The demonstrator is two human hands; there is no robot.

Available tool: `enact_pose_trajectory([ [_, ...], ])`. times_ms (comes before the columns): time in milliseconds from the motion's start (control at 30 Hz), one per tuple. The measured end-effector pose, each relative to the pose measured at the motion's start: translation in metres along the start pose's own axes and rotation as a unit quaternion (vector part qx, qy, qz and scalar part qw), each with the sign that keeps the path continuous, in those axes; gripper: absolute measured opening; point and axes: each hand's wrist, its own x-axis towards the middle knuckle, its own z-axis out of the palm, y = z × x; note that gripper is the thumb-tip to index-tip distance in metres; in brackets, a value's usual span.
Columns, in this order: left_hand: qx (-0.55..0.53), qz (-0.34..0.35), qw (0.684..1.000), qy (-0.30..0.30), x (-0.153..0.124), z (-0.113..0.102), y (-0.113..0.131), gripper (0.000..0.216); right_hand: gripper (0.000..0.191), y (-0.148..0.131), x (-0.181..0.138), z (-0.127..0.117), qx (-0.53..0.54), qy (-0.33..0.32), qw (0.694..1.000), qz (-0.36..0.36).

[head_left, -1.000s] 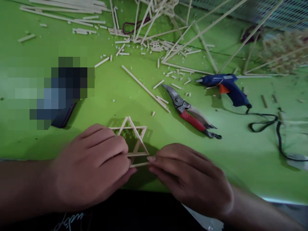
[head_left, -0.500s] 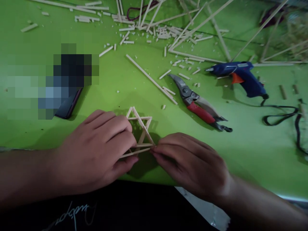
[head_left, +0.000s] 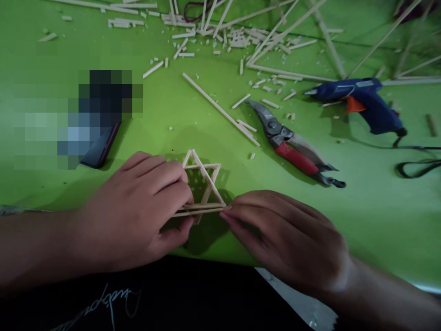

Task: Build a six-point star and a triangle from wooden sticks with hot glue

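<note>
Near the table's front edge, a small star-shaped frame of thin wooden sticks (head_left: 206, 177) is held between both hands. My left hand (head_left: 148, 202) is closed around its left side, fingers curled over the sticks and thumb below; that side is hidden. With thumb and fingertips pinched together, my right hand (head_left: 282, 230) grips the frame's right corner, where stick ends meet. Two sticks run almost side by side along the lower part of the frame. Pruning shears (head_left: 280, 138) with a red handle lie just beyond my right hand.
A blue glue gun (head_left: 358, 99) with an orange trigger rests at the right, its cord trailing off. Cut stick pieces (head_left: 241, 39) and larger stick frames (head_left: 292, 76) spread across the back. One long stick (head_left: 220, 110) lies mid-table. A phone (head_left: 99, 149), partly blurred out, is at the left.
The lower stick has swung up at its left part, closer to the stick above it. Both hands keep their hold. The view has shifted slightly, moving the tools right in the picture.
</note>
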Motion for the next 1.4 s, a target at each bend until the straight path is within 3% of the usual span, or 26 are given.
enact_pose_trajectory([
  [600, -0.019, -0.009, 1.000, -0.013, 0.0021, -0.0001, 0.0022, 0.020, 0.012, -0.0015, -0.0072, 0.0010, 0.018, 0.001, 1.000, 0.011],
  [1100, -0.055, -0.035, 0.998, -0.023, 0.0019, -0.0018, 0.0023, 0.006, 0.009, 0.0009, -0.0090, 0.0010, 0.048, -0.020, 0.998, 0.036],
  [1400, -0.035, -0.030, 0.998, -0.031, 0.0041, -0.0034, 0.0027, 0.013, 0.011, 0.0019, -0.0085, 0.0022, 0.046, -0.016, 0.998, 0.035],
])
